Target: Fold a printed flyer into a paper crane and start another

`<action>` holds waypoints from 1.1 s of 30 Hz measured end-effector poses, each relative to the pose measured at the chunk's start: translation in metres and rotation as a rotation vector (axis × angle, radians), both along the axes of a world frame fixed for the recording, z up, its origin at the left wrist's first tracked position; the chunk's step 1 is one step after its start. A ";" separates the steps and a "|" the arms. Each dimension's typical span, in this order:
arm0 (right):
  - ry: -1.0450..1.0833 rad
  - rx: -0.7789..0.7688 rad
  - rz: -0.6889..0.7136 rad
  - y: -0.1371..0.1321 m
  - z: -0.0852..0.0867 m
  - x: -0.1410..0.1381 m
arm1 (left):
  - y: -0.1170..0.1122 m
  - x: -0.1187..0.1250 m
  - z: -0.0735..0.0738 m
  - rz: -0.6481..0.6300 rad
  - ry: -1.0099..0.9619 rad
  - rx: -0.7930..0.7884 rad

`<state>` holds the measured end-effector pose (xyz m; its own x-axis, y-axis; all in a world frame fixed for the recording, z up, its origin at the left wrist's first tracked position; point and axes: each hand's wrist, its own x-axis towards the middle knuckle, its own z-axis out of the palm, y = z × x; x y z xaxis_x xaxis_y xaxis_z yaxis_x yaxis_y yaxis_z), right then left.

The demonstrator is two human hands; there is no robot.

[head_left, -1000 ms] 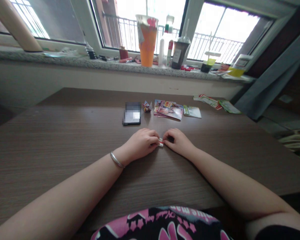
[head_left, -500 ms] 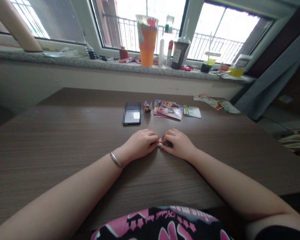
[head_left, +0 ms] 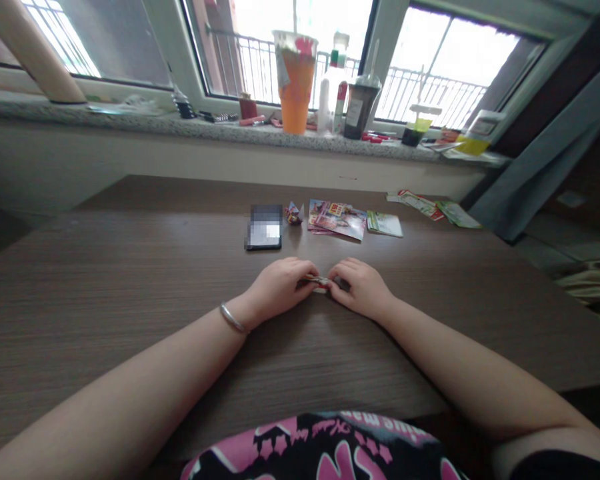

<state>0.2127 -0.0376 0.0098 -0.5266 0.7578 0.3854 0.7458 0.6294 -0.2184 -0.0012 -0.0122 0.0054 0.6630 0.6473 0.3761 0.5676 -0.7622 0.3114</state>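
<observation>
Left hand (head_left: 276, 288) rests on the desk (head_left: 130, 280), bracelet (head_left: 231, 320) on the wrist, fingers curled narrow and pinching the left end of a small folded paper piece (head_left: 321, 283), white with red print. The piece sits between the two hands, low at the desk surface, mid-desk just ahead of the person. Right hand (head_left: 361, 288) mirrors it, fingers narrow and closed on the right end; how many fingers pinch, can't tell, the piece is mostly covered.

Progress, judging by the layout: piece is already folded down small and flat-ish, so the folding looks well along, but both hands are on it, so not finished. One small folded paper figure (head_left: 293, 213) sits further back beside the phone (head_left: 264, 228), likely a completed one. Right of it, printed sheets (head_left: 337, 219), a green card (head_left: 385, 223) and more flyers (head_left: 420, 202) lie flat and unfolded, so stock remains
</observation>
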 end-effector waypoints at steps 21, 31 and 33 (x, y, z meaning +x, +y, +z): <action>0.258 -0.221 -0.049 -0.002 -0.004 -0.003 | -0.005 0.002 0.001 0.069 -0.229 -0.236; 0.490 -0.363 -0.090 -0.002 -0.004 -0.007 | 0.001 0.001 0.000 0.027 -0.310 -0.432; 0.501 -0.376 -0.100 -0.002 -0.005 -0.007 | 0.001 0.001 0.000 0.028 -0.281 -0.377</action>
